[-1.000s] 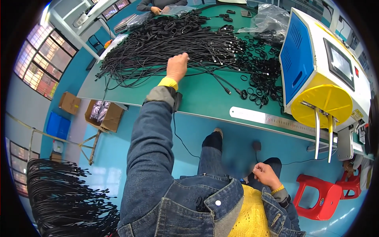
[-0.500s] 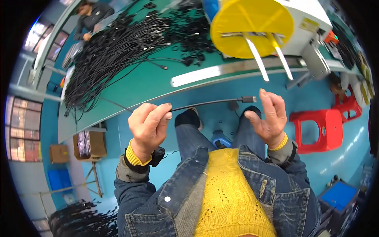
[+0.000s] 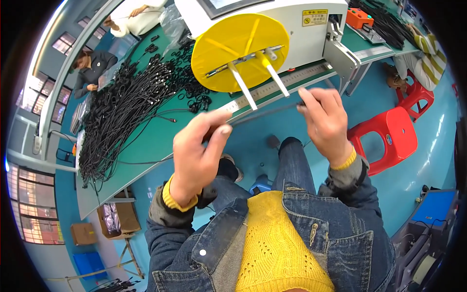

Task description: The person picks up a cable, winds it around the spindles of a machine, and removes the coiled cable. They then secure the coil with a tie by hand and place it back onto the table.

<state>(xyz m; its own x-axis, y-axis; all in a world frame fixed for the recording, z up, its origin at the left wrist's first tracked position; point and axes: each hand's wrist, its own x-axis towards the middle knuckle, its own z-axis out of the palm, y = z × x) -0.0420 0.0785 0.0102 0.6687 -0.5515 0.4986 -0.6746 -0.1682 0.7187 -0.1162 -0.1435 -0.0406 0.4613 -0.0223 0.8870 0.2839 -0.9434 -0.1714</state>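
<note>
Left hand (image 3: pixel 195 152) and right hand (image 3: pixel 327 125) pinched on one black cable (image 3: pixel 267 114), two rods (image 3: pixel 242 86), one yellow disc (image 3: pixel 219 51)

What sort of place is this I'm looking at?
Probably a cable-assembly workshop: a heap of black cables lies on a green worktable, where a white machine with a yellow disc stands, and both hands hold a dark cable.

Glossy blue floor (image 3: pixel 389 194), red stools (image 3: pixel 401 137) at right, green-topped table (image 3: pixel 113 183); barred windows (image 3: pixel 36 209) at left
</note>
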